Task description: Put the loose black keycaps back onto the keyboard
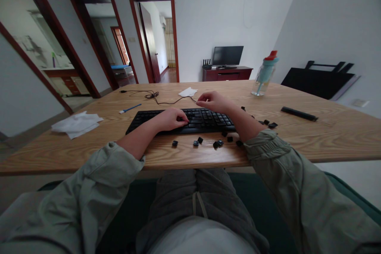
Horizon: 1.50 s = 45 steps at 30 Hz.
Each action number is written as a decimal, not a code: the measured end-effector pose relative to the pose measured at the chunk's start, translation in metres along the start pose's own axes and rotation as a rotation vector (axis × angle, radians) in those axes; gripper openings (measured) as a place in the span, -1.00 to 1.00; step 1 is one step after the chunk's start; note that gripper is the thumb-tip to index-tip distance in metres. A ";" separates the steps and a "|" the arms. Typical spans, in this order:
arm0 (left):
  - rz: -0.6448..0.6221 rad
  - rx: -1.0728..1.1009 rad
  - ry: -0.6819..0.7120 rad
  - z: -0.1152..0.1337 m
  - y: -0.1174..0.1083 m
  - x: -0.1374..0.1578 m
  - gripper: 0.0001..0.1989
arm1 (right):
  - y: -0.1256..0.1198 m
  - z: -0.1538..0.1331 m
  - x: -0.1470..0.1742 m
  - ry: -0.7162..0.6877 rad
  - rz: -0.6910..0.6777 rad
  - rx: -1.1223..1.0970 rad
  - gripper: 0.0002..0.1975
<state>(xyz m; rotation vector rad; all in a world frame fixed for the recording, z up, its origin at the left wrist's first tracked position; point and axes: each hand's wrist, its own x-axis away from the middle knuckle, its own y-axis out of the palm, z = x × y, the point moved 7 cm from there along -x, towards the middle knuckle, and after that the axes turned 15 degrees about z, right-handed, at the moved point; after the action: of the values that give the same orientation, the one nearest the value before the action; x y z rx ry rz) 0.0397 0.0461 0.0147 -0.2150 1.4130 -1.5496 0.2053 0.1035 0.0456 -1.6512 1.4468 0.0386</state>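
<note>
A black keyboard [196, 127] lies on the wooden table in front of me, with bare gaps hard to make out among its keys. My left hand [171, 119] rests on its left half, thumb and fingers pinched together at the keys; whatever they hold is too small to name. Over the keyboard's far edge is my right hand [212, 101], its fingers bent down and drawn together near the cable [169, 102]. What lies between those fingertips is hidden. Loose black keycaps [175, 143] are scattered along the near side, with several more keycaps [272, 125] beside my right forearm.
White tissues [77, 124] and a blue-handled brush [130, 108] lie left. Another tissue [188, 92] is behind the keyboard. A water bottle [264, 75] stands at the back right, beyond a long black strip [299, 113]. The table's front edge [196, 165] is close to my lap.
</note>
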 end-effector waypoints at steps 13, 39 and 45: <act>-0.005 -0.069 0.040 0.008 0.000 0.004 -0.77 | 0.004 -0.003 0.003 -0.038 -0.032 0.067 -0.70; -0.024 -0.143 0.284 0.027 -0.001 0.012 -0.72 | 0.003 -0.004 0.003 -0.061 -0.034 0.086 -0.71; 0.003 -0.209 0.343 0.032 0.003 0.014 -0.72 | 0.000 -0.007 0.003 -0.084 -0.001 0.095 -0.69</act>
<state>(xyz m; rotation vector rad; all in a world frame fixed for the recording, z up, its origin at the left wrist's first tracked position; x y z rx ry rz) 0.0564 0.0153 0.0152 -0.0726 1.8462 -1.4841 0.2026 0.0966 0.0475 -1.5553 1.3634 0.0376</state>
